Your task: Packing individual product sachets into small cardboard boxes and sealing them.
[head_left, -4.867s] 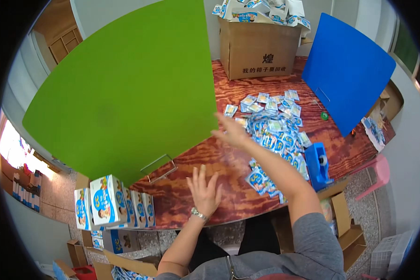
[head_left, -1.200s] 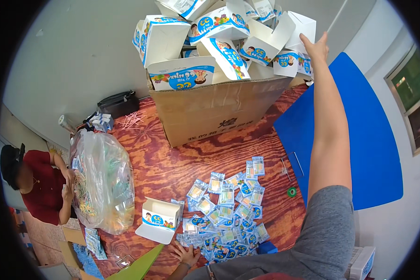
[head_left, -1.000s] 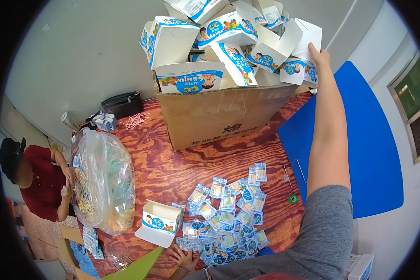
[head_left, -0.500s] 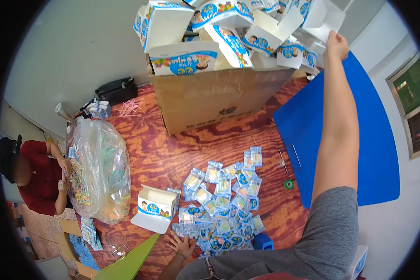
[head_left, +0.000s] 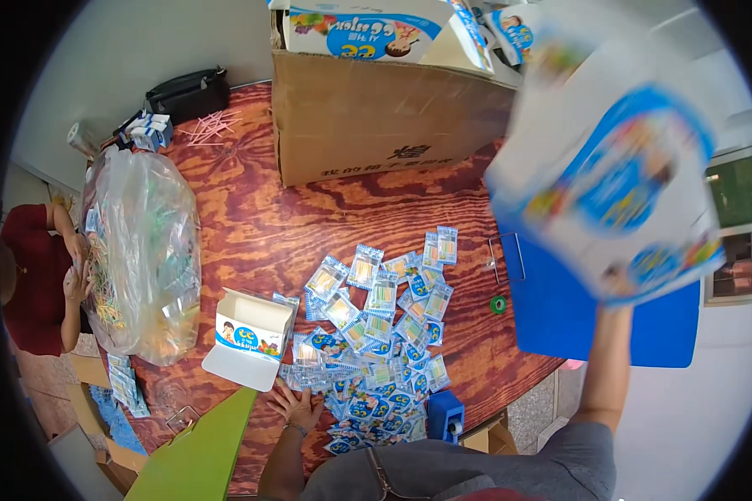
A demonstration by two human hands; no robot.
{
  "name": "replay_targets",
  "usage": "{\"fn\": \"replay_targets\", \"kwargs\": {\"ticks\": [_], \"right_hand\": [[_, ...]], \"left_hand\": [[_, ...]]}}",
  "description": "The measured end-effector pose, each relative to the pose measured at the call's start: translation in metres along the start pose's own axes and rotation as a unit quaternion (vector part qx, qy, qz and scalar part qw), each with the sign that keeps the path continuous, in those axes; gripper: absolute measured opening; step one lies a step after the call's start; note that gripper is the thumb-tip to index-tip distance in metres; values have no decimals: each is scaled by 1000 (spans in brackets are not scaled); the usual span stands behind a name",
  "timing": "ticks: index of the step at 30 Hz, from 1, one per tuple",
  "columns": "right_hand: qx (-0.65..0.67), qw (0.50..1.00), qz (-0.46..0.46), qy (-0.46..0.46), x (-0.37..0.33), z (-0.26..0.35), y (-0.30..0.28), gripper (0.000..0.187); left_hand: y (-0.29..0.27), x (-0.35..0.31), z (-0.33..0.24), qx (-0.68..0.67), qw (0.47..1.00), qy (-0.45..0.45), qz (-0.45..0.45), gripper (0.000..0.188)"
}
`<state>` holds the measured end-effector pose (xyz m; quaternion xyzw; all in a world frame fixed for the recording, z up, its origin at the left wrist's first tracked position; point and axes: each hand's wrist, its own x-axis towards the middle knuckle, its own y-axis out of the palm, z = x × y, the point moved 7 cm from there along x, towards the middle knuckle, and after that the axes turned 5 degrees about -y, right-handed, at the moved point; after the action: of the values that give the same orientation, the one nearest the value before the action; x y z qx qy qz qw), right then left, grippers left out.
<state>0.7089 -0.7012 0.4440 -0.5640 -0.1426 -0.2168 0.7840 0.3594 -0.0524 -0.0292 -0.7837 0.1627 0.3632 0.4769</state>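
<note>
A white and blue printed box (head_left: 610,175), blurred by motion, is held up at the upper right by my right hand. The box hides that hand's fingers; only my right forearm (head_left: 607,363) shows below it. My left hand (head_left: 297,409) lies flat on the table with its fingers spread, beside the pile of small blue-and-clear packets (head_left: 380,367). Just beyond it, an open white and blue box (head_left: 251,334) stands on the table, its front flap folded down toward me.
A large brown carton (head_left: 384,117) full of boxes stands at the back. On the left are a big clear plastic bag (head_left: 146,250) and a co-worker in dark red (head_left: 38,275). A blue tape dispenser (head_left: 445,415), green tape (head_left: 499,305), blue board (head_left: 560,317) and green board (head_left: 196,459) lie nearer.
My right hand has brought the box from above the carton toward me and to the right. My left hand stays flat on the table. The whole view has shifted.
</note>
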Motion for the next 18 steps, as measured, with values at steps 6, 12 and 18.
{"fn": "replay_targets", "kwargs": {"ticks": [6,12,18], "right_hand": [[415,854,272,160,-232,211,221,15],[387,827,145,-382,-245,397,253,15],[379,754,110,-525,-277,461,265,19]], "left_hand": [[9,-6,14,3,1000,-25,17,51],[3,-5,1,-161,982,3,95,51],[68,1,51,-23,999,24,-31,62]]}}
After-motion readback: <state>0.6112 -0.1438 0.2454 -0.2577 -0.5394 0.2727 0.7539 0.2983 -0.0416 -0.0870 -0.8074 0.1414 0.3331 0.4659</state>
